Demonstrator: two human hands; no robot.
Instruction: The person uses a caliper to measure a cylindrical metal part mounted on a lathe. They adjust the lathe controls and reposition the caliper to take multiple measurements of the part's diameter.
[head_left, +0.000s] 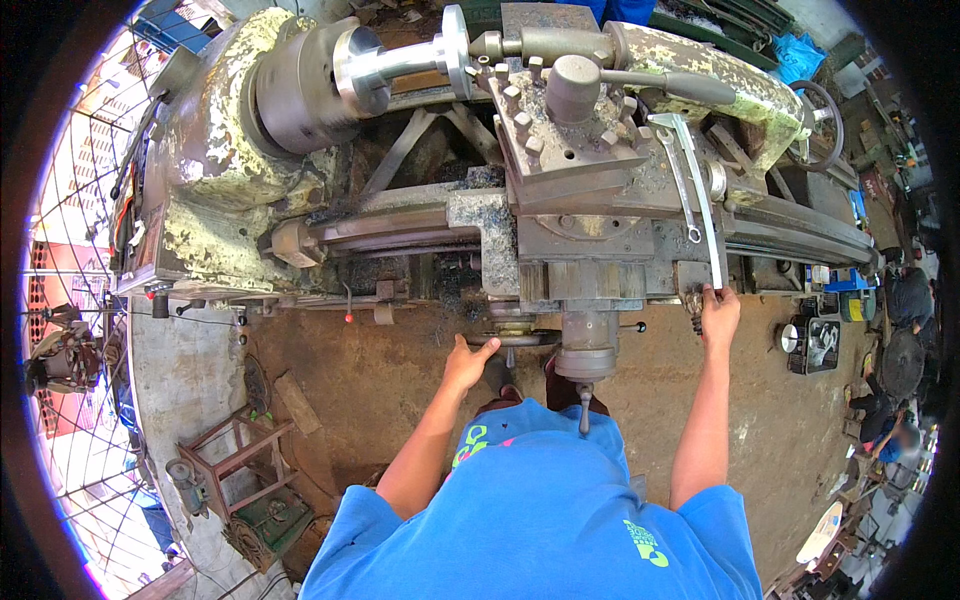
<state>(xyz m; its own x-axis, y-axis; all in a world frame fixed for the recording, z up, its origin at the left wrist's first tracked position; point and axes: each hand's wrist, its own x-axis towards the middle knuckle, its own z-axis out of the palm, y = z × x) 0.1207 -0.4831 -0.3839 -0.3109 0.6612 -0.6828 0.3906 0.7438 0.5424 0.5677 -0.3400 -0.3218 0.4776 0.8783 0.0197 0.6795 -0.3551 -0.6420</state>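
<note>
My left hand (468, 366) is closed on the rim of a handwheel (525, 339) at the front of a lathe carriage, thumb on top. At the right, the fingertips of my right hand (719, 318) pinch the near end of a steel vernier caliper (704, 200). The caliper lies across the carriage beside a wrench (681, 190). A shiny flanged metal workpiece (410, 60) spans from the chuck (300, 90) to the tailstock centre (488, 45). The square tool post (570, 125), scattered with metal chips, stands close to the workpiece's right flange.
A long clamping lever (675, 85) sticks out right from the tool post. Another lever (585, 410) hangs near my shirt. A red-tipped lever (349, 317) is at left. A wooden stand (240, 455) and a black crate (815, 345) sit on the floor. Another person (895, 440) is far right.
</note>
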